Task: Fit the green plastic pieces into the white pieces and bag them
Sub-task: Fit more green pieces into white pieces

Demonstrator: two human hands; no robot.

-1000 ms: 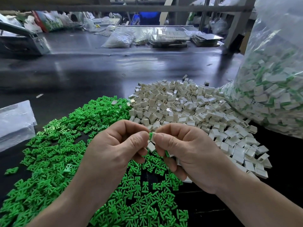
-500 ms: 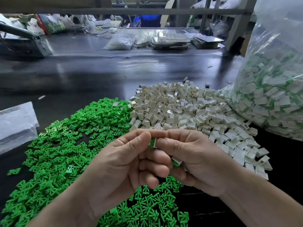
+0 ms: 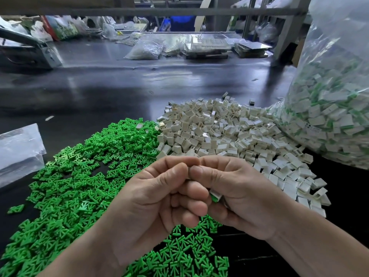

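Green plastic pieces (image 3: 79, 176) lie in a wide flat drift on the dark bench (image 3: 99, 92), left of the heap of white pieces (image 3: 219, 132) and touching its left edge, where a few white ones sit among them. A flat clear bag (image 3: 20, 152) lies farther left of the heap, past the green drift. In front of the heap, nearer the camera, the two hands meet above the bench. The left hand (image 3: 151, 206), before the heap's left edge, has its fingers curled, with thumb and forefinger pressed tip to tip against those of the right hand (image 3: 239, 196). Whatever sits between the fingertips is hidden, so it cannot be told whether the left pinches anything. The right hand, before the heap's middle, curls its lower fingers round a fitted piece (image 3: 215, 195), white with green showing at one end. Right of the heap and touching it stands a large clear bag (image 3: 335, 106) filled with white-and-green pieces.
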